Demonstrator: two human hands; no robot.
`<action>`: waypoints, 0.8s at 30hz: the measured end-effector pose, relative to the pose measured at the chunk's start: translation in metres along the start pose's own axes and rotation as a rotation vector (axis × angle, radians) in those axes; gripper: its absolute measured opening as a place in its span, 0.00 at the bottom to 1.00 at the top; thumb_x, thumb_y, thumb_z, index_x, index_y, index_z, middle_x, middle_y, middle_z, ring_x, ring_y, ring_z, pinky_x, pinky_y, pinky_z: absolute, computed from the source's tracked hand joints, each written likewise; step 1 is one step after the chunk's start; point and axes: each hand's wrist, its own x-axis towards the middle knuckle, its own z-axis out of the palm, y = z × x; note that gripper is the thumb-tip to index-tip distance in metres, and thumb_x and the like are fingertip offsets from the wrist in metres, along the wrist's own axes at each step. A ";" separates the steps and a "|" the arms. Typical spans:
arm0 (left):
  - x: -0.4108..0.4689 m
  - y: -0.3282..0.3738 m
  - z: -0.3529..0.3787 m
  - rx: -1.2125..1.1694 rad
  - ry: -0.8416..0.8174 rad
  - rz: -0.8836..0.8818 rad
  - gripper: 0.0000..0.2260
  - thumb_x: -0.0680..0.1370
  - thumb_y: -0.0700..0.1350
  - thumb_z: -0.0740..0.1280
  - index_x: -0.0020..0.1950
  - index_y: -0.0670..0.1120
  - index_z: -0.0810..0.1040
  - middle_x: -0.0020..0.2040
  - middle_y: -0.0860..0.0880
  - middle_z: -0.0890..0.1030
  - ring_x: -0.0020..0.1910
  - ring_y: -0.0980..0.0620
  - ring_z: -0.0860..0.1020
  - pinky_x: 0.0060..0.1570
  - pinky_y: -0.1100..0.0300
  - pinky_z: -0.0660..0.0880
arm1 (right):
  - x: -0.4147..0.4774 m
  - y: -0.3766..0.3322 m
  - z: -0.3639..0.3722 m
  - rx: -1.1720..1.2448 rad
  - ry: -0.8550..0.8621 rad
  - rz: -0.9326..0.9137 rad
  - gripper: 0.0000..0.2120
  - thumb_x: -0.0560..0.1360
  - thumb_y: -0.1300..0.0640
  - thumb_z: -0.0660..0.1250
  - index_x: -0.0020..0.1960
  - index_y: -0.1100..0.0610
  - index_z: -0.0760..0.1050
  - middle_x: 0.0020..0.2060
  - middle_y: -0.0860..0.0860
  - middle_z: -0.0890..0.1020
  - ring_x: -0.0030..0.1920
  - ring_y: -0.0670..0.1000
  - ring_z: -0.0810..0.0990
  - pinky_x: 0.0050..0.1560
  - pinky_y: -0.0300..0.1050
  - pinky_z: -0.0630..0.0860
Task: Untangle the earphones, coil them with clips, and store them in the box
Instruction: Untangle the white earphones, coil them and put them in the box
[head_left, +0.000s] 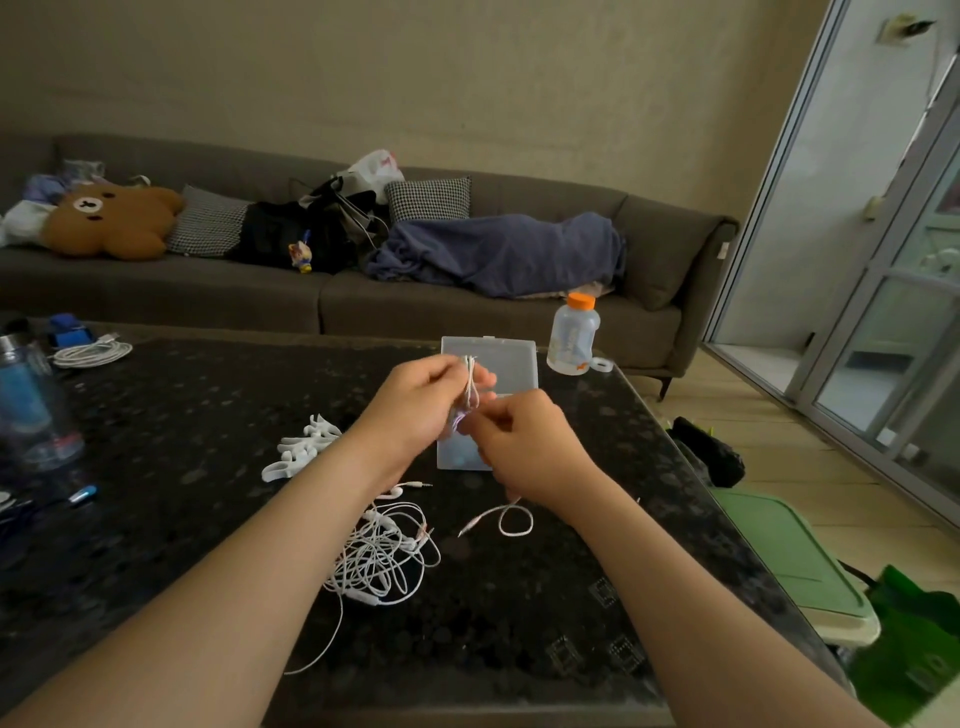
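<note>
1. Currently your left hand (415, 402) holds a folded earphone bundle (470, 384) upright just in front of the clear plastic box (511, 358), with its fingers curled round the white strands.
2. Your right hand (524, 449) pinches the bundle's lower end, thumb and forefinger pressed together; your fingers hide that spot, so you cannot tell whether a clip is already on.
3. A loose tail (514, 522) with a jack plug lies looped on the dark table (156, 415), nearer you than the box; it seems to run up under your right hand, so this coil looks unfinished.
4. The tangled heap of earphones (379, 558) lies nearer you than the box and to its left; it appears to be several sets, none yet sorted.
5. The pile of white clips (301, 447) sits left of the box, untouched.
6. The box's contents are unclear; something bluish shows through the near end; judge the job early, with most untangling, clipping and storing left to do.
</note>
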 end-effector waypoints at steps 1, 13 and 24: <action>0.000 -0.004 -0.001 0.131 0.001 0.048 0.14 0.89 0.46 0.59 0.56 0.49 0.85 0.54 0.52 0.88 0.51 0.53 0.85 0.42 0.60 0.75 | -0.001 -0.002 0.000 -0.001 -0.004 0.002 0.13 0.85 0.54 0.66 0.47 0.59 0.84 0.36 0.57 0.83 0.27 0.46 0.80 0.29 0.39 0.79; -0.002 0.000 0.011 0.146 -0.212 -0.061 0.18 0.87 0.47 0.58 0.45 0.45 0.84 0.38 0.49 0.79 0.39 0.52 0.75 0.38 0.59 0.69 | -0.002 -0.008 -0.021 0.523 0.310 0.286 0.11 0.77 0.55 0.66 0.37 0.58 0.76 0.29 0.52 0.75 0.29 0.50 0.72 0.36 0.47 0.76; -0.007 0.017 0.015 -0.698 -0.333 -0.178 0.12 0.87 0.45 0.61 0.60 0.43 0.83 0.51 0.46 0.85 0.48 0.51 0.84 0.52 0.53 0.79 | -0.008 -0.007 -0.017 0.391 0.151 0.309 0.17 0.88 0.53 0.56 0.46 0.59 0.78 0.36 0.54 0.77 0.31 0.48 0.74 0.28 0.40 0.73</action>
